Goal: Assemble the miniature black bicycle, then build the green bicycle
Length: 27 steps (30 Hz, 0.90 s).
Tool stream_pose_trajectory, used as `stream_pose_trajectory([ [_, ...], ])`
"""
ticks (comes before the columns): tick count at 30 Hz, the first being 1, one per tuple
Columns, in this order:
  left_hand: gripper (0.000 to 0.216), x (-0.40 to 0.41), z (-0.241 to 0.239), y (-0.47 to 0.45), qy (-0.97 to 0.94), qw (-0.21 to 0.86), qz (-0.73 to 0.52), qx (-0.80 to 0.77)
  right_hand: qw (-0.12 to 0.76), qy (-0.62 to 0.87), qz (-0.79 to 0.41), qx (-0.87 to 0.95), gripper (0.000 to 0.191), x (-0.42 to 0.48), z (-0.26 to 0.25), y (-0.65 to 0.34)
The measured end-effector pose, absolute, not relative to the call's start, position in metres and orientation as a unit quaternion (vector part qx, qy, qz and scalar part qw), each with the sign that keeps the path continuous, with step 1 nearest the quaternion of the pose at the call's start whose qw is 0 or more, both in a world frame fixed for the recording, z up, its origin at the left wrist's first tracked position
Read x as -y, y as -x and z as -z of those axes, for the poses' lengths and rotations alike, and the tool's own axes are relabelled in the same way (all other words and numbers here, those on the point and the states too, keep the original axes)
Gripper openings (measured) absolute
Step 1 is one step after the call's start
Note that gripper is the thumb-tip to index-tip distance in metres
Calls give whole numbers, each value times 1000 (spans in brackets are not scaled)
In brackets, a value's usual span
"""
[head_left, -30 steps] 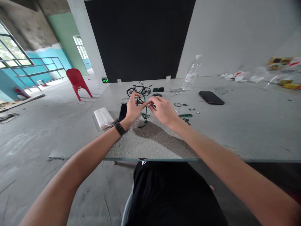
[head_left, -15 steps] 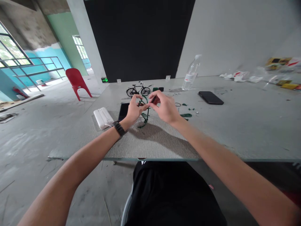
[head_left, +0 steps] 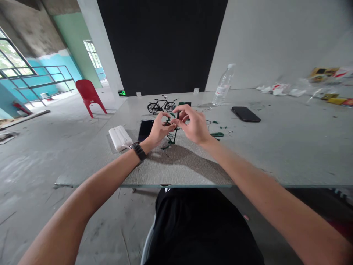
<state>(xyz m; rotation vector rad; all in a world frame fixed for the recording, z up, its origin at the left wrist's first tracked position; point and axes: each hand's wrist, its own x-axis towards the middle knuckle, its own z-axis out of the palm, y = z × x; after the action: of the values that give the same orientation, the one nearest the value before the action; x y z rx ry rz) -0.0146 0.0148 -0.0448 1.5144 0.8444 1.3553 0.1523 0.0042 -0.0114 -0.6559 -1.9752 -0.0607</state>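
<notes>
My left hand (head_left: 158, 129), with a black watch on its wrist, pinches a small green model-bicycle frame (head_left: 171, 137) held above a grey mat (head_left: 176, 165). Facing it, my right hand (head_left: 193, 125) has its fingers closed on a thin dark part at the top of the same frame. The two hands meet fingertip to fingertip. Behind them a finished black model bicycle (head_left: 161, 105) stands upright on the table (head_left: 289, 147). Loose green parts (head_left: 217, 135) and a small ring (head_left: 209, 122) lie just right of my right hand.
A white case (head_left: 119, 137) and a dark phone (head_left: 145, 129) lie left of my hands. A second phone (head_left: 245, 114) and a clear plastic bottle (head_left: 223, 85) are at the back right, with wrappers and boxes (head_left: 325, 88) further right. A red chair (head_left: 87, 94) stands on the floor.
Both hands lowered slightly and drew closer together around the green frame. My right hand turned, its fingers now curled on the dark part at the frame's top.
</notes>
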Motion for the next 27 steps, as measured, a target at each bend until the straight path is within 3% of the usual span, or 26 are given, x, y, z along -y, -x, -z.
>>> stream_pose_trajectory([
  [5,36,-15,47,15,-608,461,-558,-328,476,233,9,848,26,-2,9,-155],
  [11,37,-14,46,14,-612,468,-540,-339,487,285,6,825,19,-3,10,-155],
  [20,36,-14,44,14,-601,474,-546,-341,492,225,3,841,20,-2,7,-157],
  [27,36,-11,41,11,-593,485,-549,-334,468,251,-40,846,30,-2,6,-156],
])
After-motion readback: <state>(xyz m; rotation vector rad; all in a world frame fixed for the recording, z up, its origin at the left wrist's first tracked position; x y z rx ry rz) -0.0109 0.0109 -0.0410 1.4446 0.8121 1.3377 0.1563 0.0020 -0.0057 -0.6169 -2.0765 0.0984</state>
